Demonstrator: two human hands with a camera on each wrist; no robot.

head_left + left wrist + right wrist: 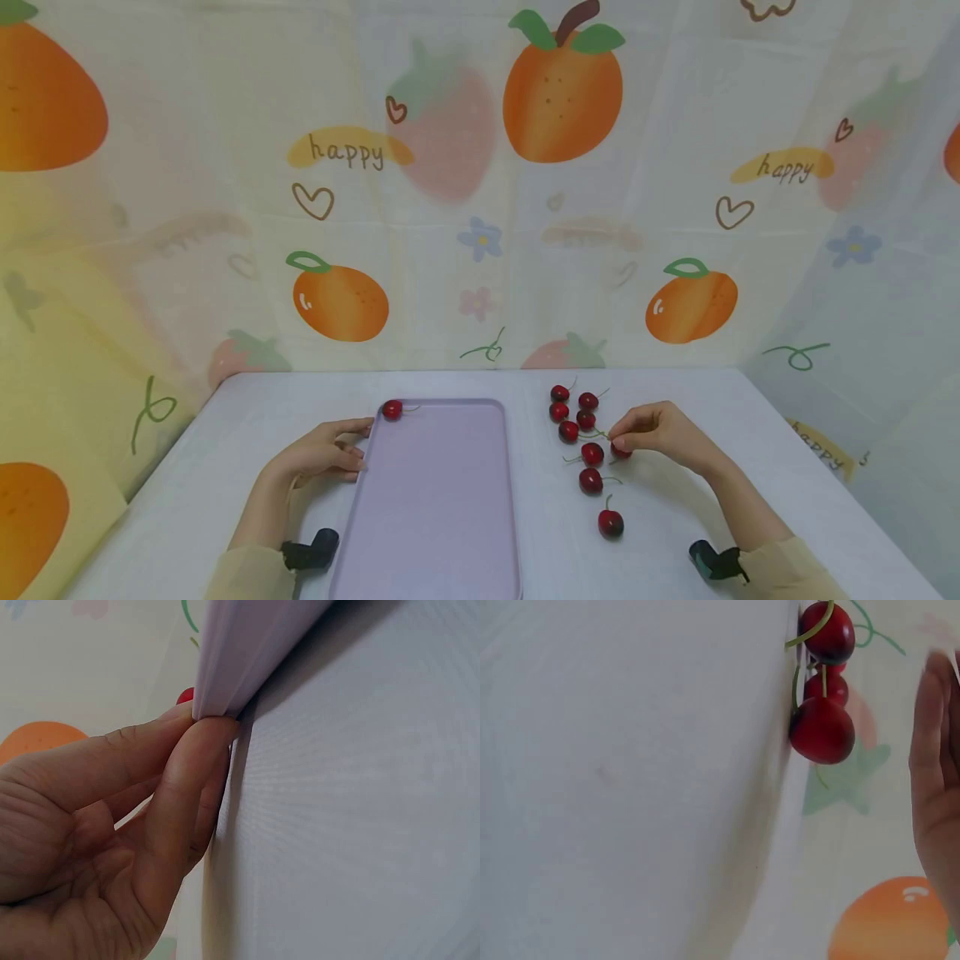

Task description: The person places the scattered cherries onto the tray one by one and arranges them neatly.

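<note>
The half-hidden cherry (620, 453) is just under the right hand (663, 435), far nearer than the left; those fingertips bunch together, but whether they grip it I cannot tell. From it, the tray (442, 500) lies toward nine o'clock on the worktop (551, 517), long axis twelve to six. The left hand's (321, 450) fingers, slightly apart, touch the tray's nine-o'clock edge.

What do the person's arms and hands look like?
The left sleeve and right sleeve are beige. A small, rounded black gadget sits at the end of each one. The left hand and right hand wear no gloves.
</note>
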